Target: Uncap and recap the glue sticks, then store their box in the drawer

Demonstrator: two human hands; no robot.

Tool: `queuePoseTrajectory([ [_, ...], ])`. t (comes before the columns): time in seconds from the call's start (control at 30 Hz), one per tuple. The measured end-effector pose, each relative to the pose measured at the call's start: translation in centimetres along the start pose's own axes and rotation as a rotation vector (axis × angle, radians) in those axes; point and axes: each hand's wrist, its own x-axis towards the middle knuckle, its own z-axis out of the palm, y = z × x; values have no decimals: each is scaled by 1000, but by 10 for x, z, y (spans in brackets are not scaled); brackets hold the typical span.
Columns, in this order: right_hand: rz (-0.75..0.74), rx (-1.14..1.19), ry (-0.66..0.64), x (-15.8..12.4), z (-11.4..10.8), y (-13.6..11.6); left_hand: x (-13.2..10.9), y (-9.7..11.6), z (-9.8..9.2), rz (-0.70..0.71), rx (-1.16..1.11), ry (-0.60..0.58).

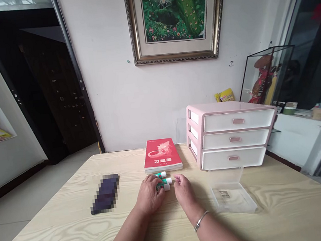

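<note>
Three glue sticks (166, 181) with green-and-white bodies and white caps lie side by side on the wooden table (127, 232). My left hand (150, 195) rests over their left ends, its fingers curled around them and covering much of the bodies. Just right of the caps is my right hand (183, 190), a bracelet on its wrist. Its fingers are bent, with thumb and forefinger pressed together. Whether anything is in that pinch is hidden. A red book (162, 153) lies flat right behind the glue sticks.
An open clear plastic box (234, 201) with small metal-looking pieces inside stands right of my right hand. Behind it is a pink-and-white drawer unit (235, 139). A dark pixelated object (105, 193) lies at left. A framed picture (177, 52) hangs on the wall.
</note>
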Motion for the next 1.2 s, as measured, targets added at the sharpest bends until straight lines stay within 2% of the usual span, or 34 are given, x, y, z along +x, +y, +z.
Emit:
queuePoseTrajectory([
  [0.1, -11, -1, 0, 3, -2, 12, 6, -6, 1, -119, 82, 25],
  [0.23, -125, -92, -19, 4, -1, 14, 16, -12, 8, -250, 173, -65],
  [0.37, -333, -249, -69, -1, 4, 8, 21, -15, 16, -267, 161, -125],
  [0.5, -405, -346, -137, -6, 3, 5, 20, -13, 15, -243, 130, -158],
  [0.63, -356, -325, -154, -9, 0, 2, 15, -7, 11, -200, 63, -154],
  [0.77, -325, -269, -142, -11, -2, -2, 13, -4, 13, -246, 45, -147],
  [0.87, -291, -225, -116, -11, -1, -3, 13, -6, 16, -266, 41, -156],
  [1.03, -132, -202, -77, -6, -3, -2, 15, -12, 20, -282, -11, -184],
  [1.2, -109, -226, -79, -5, -4, -1, 16, -14, 21, -328, -82, -171],
])
